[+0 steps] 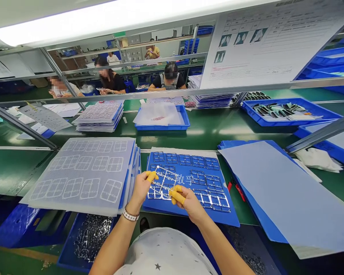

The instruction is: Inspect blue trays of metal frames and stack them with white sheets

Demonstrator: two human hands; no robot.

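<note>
Between my two hands is a shiny square metal frame (166, 176) with thin lettering-like parts inside, tilted above a blue sheet (189, 217). My left hand (145, 183) pinches its left side, and yellow finger covers show on the fingertips. Its lower right corner is gripped by my right hand (186, 200), also in yellow finger covers. On the blue sheet lie several similar metal frames (199, 161) in rows. Those right under the held frame are partly hidden by it and my hands.
Left stands a stack of sheets (83, 168) with frames under translucent film. Right lie blue sheets with white film (286, 183) and red-handled pliers (238, 190). A bin of metal pieces (93, 235) sits below left. Blue trays (289, 110) and a metal rail (172, 93) are farther back; people sit beyond.
</note>
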